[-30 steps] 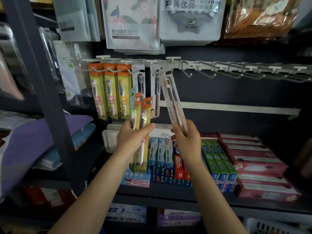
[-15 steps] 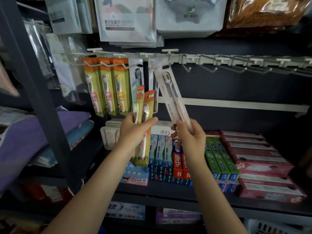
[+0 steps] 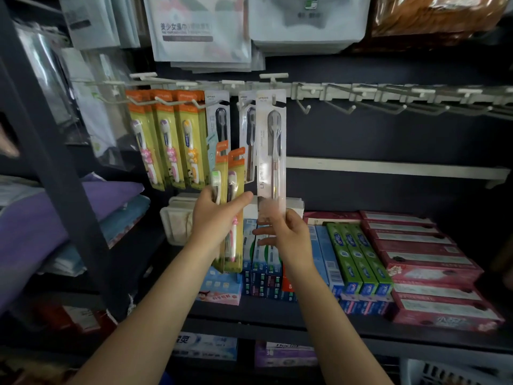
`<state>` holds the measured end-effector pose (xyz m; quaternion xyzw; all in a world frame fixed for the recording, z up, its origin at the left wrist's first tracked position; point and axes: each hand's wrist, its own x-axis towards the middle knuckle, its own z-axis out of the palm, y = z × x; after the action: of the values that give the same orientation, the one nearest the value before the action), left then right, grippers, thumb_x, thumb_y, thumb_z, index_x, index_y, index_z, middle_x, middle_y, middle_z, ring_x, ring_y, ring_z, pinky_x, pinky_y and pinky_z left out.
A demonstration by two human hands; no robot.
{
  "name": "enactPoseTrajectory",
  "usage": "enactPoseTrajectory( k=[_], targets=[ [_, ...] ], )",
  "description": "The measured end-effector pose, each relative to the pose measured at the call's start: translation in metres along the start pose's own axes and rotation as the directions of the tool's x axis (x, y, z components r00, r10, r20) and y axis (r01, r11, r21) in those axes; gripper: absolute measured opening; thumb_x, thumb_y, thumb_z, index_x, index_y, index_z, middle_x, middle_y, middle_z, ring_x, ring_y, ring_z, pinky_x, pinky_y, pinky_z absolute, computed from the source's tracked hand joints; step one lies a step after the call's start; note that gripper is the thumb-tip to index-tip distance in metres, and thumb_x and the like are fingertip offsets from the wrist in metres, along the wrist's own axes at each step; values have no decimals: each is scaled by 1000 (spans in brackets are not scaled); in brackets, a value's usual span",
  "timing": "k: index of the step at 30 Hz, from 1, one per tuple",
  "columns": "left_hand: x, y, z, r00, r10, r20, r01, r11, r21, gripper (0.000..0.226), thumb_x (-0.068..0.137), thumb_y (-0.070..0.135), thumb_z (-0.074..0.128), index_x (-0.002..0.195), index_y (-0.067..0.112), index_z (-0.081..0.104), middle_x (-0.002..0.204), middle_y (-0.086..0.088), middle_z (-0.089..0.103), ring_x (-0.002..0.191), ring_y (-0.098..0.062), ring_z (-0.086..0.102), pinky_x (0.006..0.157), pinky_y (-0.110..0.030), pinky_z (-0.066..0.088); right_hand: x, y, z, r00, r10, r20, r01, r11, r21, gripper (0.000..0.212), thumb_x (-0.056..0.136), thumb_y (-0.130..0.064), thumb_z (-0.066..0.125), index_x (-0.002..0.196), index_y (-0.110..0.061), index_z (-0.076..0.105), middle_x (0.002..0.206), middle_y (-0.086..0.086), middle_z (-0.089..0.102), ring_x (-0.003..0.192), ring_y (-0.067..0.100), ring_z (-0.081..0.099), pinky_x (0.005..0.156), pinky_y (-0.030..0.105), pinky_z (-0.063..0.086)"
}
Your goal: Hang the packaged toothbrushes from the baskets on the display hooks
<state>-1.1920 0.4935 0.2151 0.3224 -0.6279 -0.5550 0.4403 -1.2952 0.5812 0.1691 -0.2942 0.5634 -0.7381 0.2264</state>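
We pinch the white pack (image 3: 270, 145) at its bottom edge with the right hand (image 3: 288, 234), its top at a hook (image 3: 273, 100), left hand (image 3: 215, 218) gripping two orange packs (image 3: 231, 207); light, stiff card, slippery blister, so hold low.

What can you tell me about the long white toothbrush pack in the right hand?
The white toothbrush pack is a long, narrow card with a clear blister over one pale brush, bristle head up. It has small print at the top and lettering along its left edge. It hangs nearly upright, its top at a hook on the white rail; whether it is fully threaded on is unclear. The right hand touches its blurred bottom end.
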Motion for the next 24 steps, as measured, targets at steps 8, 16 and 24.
enactPoseTrajectory(
  k=[8, 16, 24],
  targets=[
    [11, -9, -1, 999, -19, -47, 20, 1000, 17, 30, 81, 29, 84, 96, 35, 58, 97, 16, 68, 89, -1, 65, 68, -22, 47, 36, -11, 20, 984, 165, -62, -160, 984, 82, 37, 103, -40, 54, 117, -7, 63, 95, 8, 75, 63, 17, 73, 53, 25, 56],
    [16, -25, -11, 995, -65, -73, 69, 997, 44, 38, 78, 36, 85, 109, 29, 64, 103, 9, 73, 95, -11, 70, 81, -32, 55, 34, 9, 16, 953, 303, -23, -304, 953, -4, 50, 96, -44, 64, 127, -6, 52, 100, 13, 73, 73, 28, 74, 56, 31, 58],
    [9, -31, -39, 981, -162, -106, 165, 986, 20, 62, 73, 69, 74, 120, 31, 59, 115, 7, 69, 104, -15, 67, 88, -33, 53, -25, 7, 44, 864, 164, 476, -39, 964, -261, 30, 91, -33, 74, 114, -24, 57, 99, -2, 67, 84, 6, 64, 70, 21, 55]
  ],
)
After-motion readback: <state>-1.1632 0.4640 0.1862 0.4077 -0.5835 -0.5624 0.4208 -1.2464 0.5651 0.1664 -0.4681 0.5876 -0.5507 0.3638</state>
